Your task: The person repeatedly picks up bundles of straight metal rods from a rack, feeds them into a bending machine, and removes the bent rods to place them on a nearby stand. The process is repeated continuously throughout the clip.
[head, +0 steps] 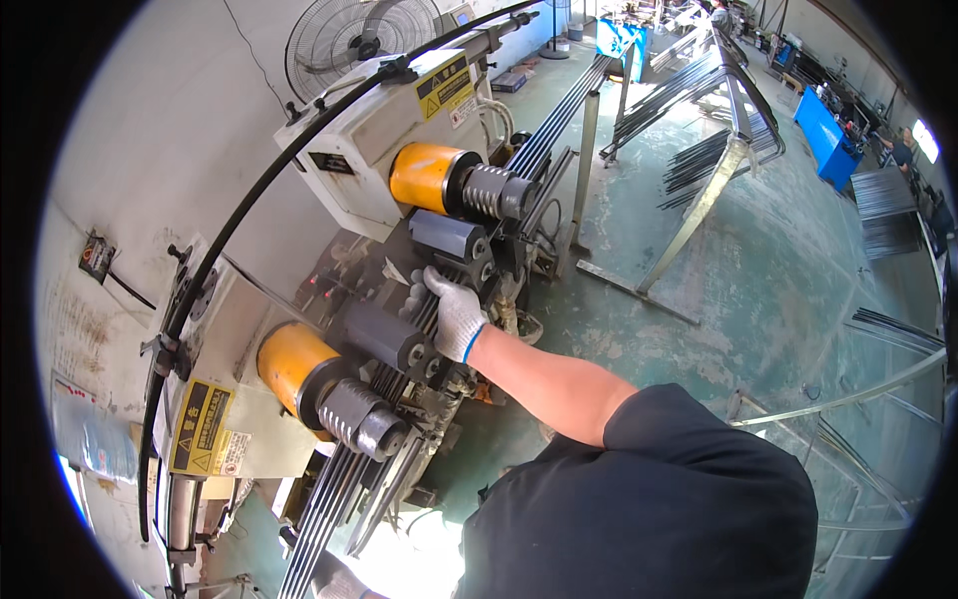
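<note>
Both my hands wear white knitted gloves. My right hand (pixel 453 318) wraps around a bundle of thin metal rods (pixel 428 311) between two pairs of dark clamp blocks, its fingertips showing on the far side. Toward the bottom edge, my left hand (pixel 340 584) is at the same bundle, its fingers passing under the rods and partly hidden; the frame cuts it off. The rods run side by side through a bending machine (pixel 359 150). Above them sit two yellow cylinders, one upper (pixel 426 177) and one lower (pixel 296 367), each ending in a grooved steel roller.
A black hose (pixel 247 198) arches over the machine, with a large fan (pixel 364 46) behind it. On the right, a metal rack (pixel 718 187) carries many bent rods. Farther off are a blue workbench (pixel 827 138) and a person (pixel 902 150). More rods (pixel 894 329) lie at the right.
</note>
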A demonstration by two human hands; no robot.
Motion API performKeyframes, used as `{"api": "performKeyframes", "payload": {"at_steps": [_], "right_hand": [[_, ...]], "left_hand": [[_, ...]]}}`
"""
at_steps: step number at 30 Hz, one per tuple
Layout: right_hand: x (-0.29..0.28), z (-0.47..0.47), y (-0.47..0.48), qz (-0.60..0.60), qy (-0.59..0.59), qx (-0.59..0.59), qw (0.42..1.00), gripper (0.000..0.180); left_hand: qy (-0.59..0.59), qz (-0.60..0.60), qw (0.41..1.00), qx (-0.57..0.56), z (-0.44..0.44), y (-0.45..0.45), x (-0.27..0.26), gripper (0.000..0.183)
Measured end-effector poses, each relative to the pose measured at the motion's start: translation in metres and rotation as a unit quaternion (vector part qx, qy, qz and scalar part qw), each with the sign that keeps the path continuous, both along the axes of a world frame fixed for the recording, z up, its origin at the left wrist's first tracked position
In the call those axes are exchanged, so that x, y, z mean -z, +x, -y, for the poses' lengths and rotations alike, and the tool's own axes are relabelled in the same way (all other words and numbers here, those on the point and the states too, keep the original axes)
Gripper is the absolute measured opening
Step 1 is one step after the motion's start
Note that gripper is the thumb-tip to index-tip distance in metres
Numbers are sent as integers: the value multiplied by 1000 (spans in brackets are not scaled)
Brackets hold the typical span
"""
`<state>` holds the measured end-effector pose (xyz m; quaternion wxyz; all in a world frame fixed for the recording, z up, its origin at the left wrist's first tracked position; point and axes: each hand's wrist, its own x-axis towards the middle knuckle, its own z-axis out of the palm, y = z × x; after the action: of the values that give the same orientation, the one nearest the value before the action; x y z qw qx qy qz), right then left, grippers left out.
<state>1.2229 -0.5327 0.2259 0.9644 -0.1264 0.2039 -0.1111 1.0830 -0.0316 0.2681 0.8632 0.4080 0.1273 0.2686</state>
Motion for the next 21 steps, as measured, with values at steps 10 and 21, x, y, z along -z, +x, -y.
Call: {"api": "performKeyframes", "payload": {"at_steps": [10,21], "right_hand": [[-1,4,0,-4,3,10,1000,22],[-12,4,-7,11,19,-15,1000,17]], "left_hand": [[105,61,992,-36,11,-6,-108,37],[505,78,834,-210,23,43,-203,32]]}}
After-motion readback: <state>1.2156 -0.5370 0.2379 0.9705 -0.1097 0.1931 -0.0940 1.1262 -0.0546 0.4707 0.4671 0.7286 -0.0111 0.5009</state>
